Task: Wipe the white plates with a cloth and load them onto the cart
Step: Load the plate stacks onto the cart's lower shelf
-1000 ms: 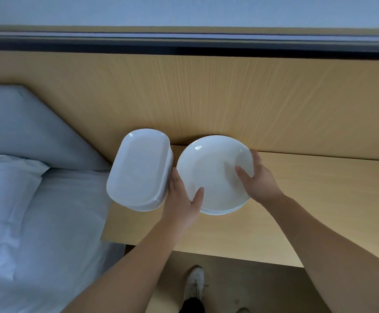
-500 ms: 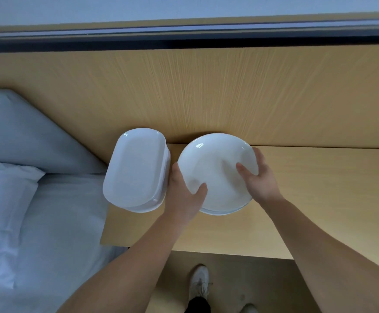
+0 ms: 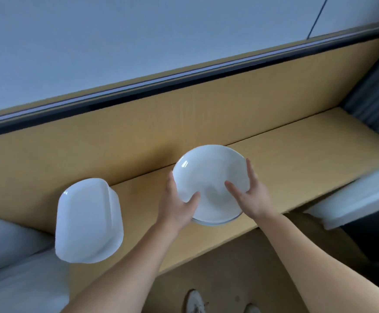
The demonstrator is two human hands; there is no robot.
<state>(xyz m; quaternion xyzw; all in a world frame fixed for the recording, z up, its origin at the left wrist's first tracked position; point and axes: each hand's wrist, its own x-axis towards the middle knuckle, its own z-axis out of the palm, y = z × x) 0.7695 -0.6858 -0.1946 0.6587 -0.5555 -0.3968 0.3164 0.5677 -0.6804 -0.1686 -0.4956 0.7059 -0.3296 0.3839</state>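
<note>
I have both hands on the plates (image 3: 208,172), a short round white stack near the middle of the worktop (image 3: 308,154). The left hand (image 3: 177,208) grips the rim at 8 o'clock and the right hand (image 3: 254,197) at 4 o'clock, thumbs laid on the top plate and fingers (image 3: 250,170) curled round the edge. I cannot tell whether the stack is lifted or sitting on the wood. My worry is the glaze: the thumbs only press the top plate, so if I tilt the stack the lower plates could slide out and break. At 8 o'clock from the plates the oblong dishes (image 3: 86,220) overhang the worktop's front edge above the bed (image 3: 14,281), and a swing of my left elbow could tip them off. I see no cloth, and I cannot say whether the pale shape (image 3: 353,204) at 3 o'clock is the cart. I can read no brand, label or writing anywhere.
</note>
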